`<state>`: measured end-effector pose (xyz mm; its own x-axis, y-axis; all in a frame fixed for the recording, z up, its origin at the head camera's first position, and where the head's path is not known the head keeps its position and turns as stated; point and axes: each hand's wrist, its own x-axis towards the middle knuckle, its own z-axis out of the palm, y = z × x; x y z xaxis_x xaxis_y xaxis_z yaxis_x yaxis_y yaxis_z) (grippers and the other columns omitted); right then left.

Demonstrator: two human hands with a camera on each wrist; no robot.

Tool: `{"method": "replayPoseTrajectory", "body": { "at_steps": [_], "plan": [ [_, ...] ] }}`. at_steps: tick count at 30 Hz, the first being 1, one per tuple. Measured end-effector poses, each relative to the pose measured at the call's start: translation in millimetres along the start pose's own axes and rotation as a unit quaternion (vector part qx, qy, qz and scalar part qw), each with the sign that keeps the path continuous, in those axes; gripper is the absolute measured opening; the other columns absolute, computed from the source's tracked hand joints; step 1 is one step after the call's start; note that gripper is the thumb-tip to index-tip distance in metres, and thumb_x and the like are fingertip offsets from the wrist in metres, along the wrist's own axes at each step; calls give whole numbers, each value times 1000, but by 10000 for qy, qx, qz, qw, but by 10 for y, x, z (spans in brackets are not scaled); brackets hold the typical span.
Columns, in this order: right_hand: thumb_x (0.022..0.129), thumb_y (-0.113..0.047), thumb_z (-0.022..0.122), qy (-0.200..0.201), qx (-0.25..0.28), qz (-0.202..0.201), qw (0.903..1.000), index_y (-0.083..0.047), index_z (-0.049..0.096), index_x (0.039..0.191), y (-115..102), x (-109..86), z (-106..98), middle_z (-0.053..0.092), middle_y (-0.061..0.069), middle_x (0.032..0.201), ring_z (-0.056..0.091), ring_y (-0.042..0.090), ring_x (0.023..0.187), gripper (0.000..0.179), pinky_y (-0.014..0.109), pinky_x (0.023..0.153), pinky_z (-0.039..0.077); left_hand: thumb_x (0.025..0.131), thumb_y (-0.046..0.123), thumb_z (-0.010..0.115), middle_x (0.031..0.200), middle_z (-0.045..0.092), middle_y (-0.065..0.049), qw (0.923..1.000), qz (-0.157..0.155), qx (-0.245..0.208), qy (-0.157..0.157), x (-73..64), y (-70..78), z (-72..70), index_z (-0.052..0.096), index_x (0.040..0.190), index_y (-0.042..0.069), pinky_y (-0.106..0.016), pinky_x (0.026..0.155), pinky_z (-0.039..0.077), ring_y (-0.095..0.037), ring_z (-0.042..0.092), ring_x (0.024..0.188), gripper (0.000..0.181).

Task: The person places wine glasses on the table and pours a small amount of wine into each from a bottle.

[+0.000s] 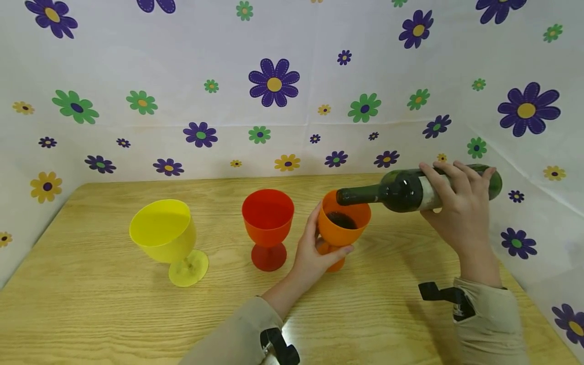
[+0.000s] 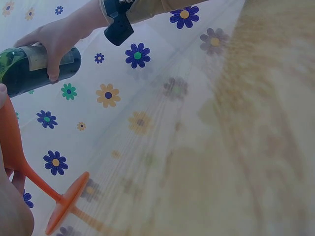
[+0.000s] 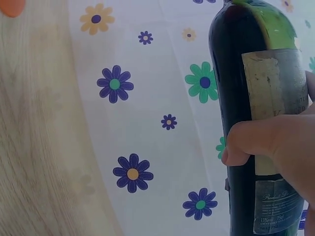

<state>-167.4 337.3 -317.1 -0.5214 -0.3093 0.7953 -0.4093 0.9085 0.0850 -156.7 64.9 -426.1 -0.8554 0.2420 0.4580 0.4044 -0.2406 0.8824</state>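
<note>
My right hand [image 1: 463, 210] grips a green glass wine bottle [image 1: 401, 195] around its labelled body. The bottle lies nearly level, its neck tilted slightly down, with the mouth over the orange goblet [image 1: 342, 230]. Dark liquid [image 1: 341, 220] shows inside that goblet. Around the goblet's lower bowl and stem curl the fingers and thumb of my left hand [image 1: 315, 251]. In the left wrist view the goblet's foot [image 2: 69, 202] appears tilted. The right wrist view shows my thumb [image 3: 251, 142] across the bottle's worn label [image 3: 275, 93].
A red goblet [image 1: 268, 223] stands just left of my left hand. Farther left is a yellow goblet [image 1: 166, 235]. All are on a wood-grain table [image 1: 105, 304], backed by a white cloth [image 1: 173, 66] with printed flowers.
</note>
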Motion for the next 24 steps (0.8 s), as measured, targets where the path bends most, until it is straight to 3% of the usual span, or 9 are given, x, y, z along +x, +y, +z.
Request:
{"method": "replayPoseTrajectory", "body": {
  "at_steps": [6,17,24],
  "plan": [
    [45,10,89,-111,24,-96,9999,-21,50,137,-2,5,-4,52,19,128,40,43,123,104,66,107,0,79,0,76,141,43,-4,9998,-198,2,-45,-13,247,2,22,151,18,-36,106,36,-17,44,127,92],
    [46,8,89,-389,86,-138,9991,-20,47,140,-12,4,-21,50,21,129,40,45,121,107,67,106,-1,80,1,75,142,42,-4,9998,-206,48,-33,-15,263,2,22,151,15,-37,107,35,-17,42,128,90],
    [42,8,89,-455,391,6,9982,-18,49,138,-32,-4,7,50,21,126,41,47,118,107,67,106,0,80,-1,74,143,40,-6,9997,-184,-83,-118,-12,263,-5,20,151,16,-37,106,37,-20,43,127,91]
  ]
}}
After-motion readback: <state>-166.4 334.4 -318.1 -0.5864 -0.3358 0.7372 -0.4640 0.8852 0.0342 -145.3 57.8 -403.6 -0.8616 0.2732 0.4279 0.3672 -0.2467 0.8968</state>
